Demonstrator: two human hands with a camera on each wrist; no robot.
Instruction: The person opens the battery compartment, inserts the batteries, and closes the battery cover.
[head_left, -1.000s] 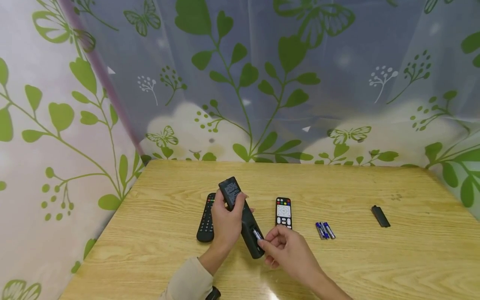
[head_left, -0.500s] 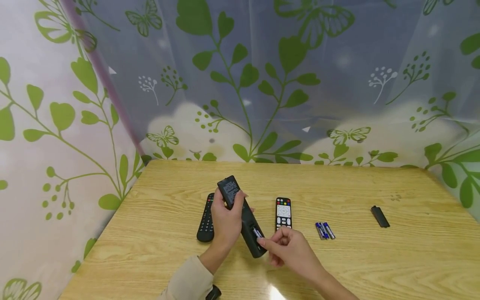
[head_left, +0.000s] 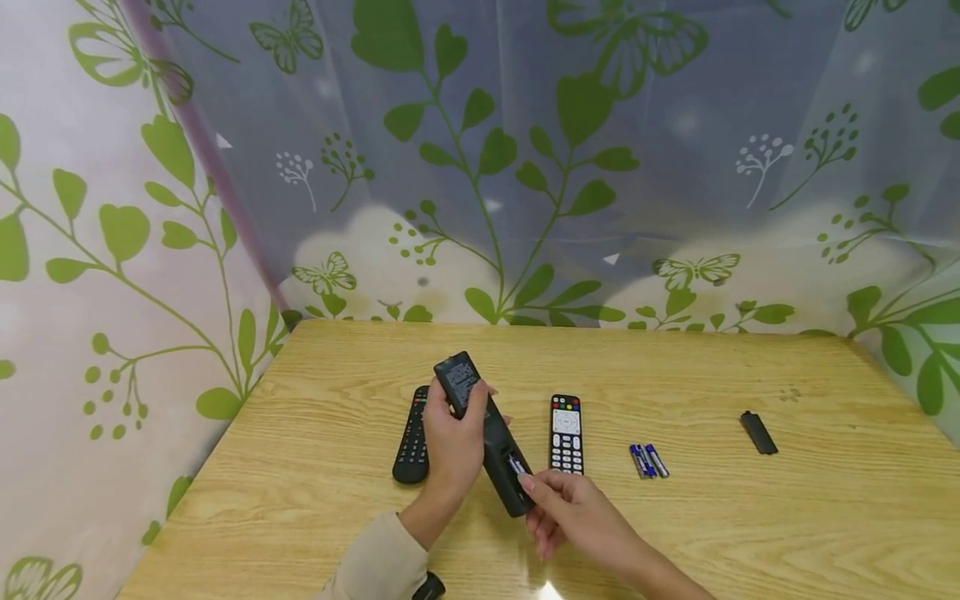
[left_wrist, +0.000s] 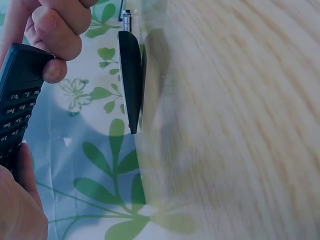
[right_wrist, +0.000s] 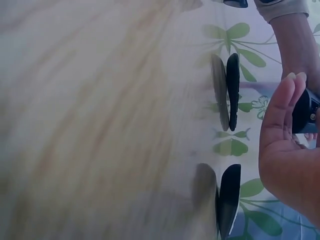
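A black remote control [head_left: 491,442] is tilted back side up above the table, its battery compartment uncovered. My left hand [head_left: 456,429] grips it around the middle, thumb across the back. At the near end, my right hand [head_left: 573,508] has its thumb on a battery [head_left: 517,467] in the compartment, with the other fingers bent by the remote's end. The thumb hides part of the battery. In the left wrist view the keypad side of the held remote [left_wrist: 17,100] shows, with right-hand fingertips [left_wrist: 54,71] against its end.
Another black remote [head_left: 411,446] lies to the left, partly behind the left hand. A remote with white buttons [head_left: 566,429] lies beyond the right hand. Several blue-and-silver batteries [head_left: 648,461] and a black battery cover [head_left: 759,433] lie right on the wooden table [head_left: 675,375].
The right thumb has shifted slightly on the battery, and the right hand has lowered a little, uncovering more of the white-buttoned remote. The left hand keeps its grip.
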